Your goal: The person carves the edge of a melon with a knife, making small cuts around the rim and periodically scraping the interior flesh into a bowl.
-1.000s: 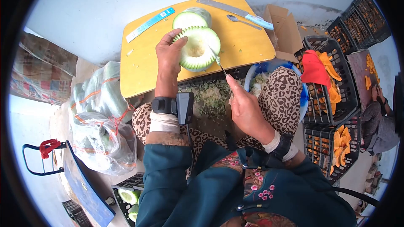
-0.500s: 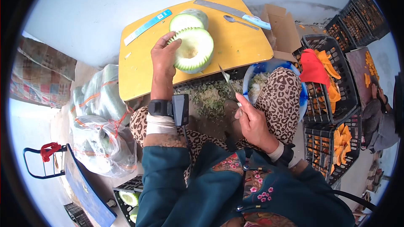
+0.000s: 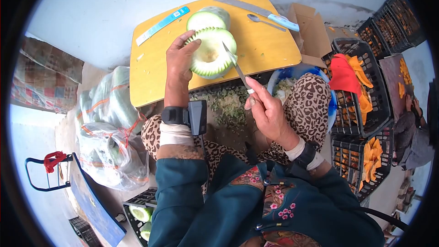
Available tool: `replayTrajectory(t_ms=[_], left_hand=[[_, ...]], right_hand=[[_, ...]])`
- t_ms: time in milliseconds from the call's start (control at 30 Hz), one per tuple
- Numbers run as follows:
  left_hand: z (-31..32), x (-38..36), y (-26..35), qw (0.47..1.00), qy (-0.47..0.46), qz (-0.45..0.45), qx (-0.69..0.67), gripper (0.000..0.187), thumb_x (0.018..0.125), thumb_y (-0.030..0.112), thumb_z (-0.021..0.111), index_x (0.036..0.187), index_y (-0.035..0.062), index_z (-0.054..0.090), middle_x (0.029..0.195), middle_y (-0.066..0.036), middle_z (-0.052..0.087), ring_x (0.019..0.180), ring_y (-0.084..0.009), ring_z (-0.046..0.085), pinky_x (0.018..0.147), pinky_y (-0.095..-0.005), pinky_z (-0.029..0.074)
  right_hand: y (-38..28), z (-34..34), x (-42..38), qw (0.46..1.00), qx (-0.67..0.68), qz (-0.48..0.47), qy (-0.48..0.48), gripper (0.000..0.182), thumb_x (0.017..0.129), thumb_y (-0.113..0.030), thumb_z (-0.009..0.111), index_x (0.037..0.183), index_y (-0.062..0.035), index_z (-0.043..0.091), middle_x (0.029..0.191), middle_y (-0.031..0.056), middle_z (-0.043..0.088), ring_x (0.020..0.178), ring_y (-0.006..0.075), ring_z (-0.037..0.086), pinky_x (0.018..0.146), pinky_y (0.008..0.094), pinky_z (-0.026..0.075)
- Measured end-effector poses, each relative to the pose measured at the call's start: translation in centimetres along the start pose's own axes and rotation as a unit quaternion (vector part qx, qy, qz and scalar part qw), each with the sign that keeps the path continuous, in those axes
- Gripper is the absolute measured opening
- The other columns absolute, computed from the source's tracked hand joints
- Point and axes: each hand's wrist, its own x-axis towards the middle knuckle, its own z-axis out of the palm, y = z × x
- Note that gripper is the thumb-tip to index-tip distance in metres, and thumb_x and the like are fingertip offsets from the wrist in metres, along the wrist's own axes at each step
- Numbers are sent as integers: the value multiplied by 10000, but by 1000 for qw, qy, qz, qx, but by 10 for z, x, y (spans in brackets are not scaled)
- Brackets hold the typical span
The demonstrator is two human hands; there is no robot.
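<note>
My left hand (image 3: 180, 57) grips the left rim of a hollowed winter melon piece (image 3: 214, 57), thumb over the edge and fingers along the outer side. Notches like teeth run around much of its green rim; the upper right edge looks smooth. In my right hand (image 3: 270, 114) is a small knife (image 3: 240, 74), its blade tip over the melon's pale cut face at the right. A sliver of peel clings near the blade. Behind stands another cut melon piece (image 3: 206, 20), on the yellow table (image 3: 260, 41).
On the table lie a long knife (image 3: 247, 6), a spoon (image 3: 265, 21) and a blue-white strip (image 3: 163, 26). A cardboard box (image 3: 311, 32) and crates of orange pieces (image 3: 372, 158) stand right, near another person (image 3: 415, 128). Bagged melons (image 3: 109, 137) lie left; scraps (image 3: 231, 107) lie below.
My right hand has raised the knife up and left, from beside the table's edge to the melon's right rim. My left hand keeps its hold on the melon.
</note>
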Motion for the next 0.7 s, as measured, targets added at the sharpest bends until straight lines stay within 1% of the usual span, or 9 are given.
replayTrajectory(t_ms=[167,267,367,700], left_hand=[[-2,3,-2,1000,-6,1,-3,308,793,-61,654,1096,-18,621,992,-111,644,832,-172,640,718,-286,553],[-3,4,-3,1000,-10,1,-2,311,790,-61,655,1096,-16,623,1004,-113,647,832,-170,640,719,-284,551],[-3,4,-3,1000,-11,1,-2,309,789,-60,654,1093,-15,626,1012,-113,650,836,-168,640,723,-284,549],[-5,5,-4,1000,-16,1,-8,305,791,-64,651,1091,-12,627,1011,-111,651,840,-167,640,724,-284,550]], right_hand=[[1,1,7,1000,-11,-14,13,478,874,35,463,1348,-18,440,807,130,591,691,167,602,656,296,498],[3,0,9,1000,-10,-10,-5,478,874,34,465,1348,-16,438,808,132,593,701,170,610,658,300,502],[6,1,11,1000,-17,-26,3,481,870,39,465,1348,-14,438,809,132,595,708,172,614,659,302,503],[2,-1,22,1000,-5,-1,-8,477,876,17,451,1352,-14,436,797,148,613,712,199,641,678,307,500]])
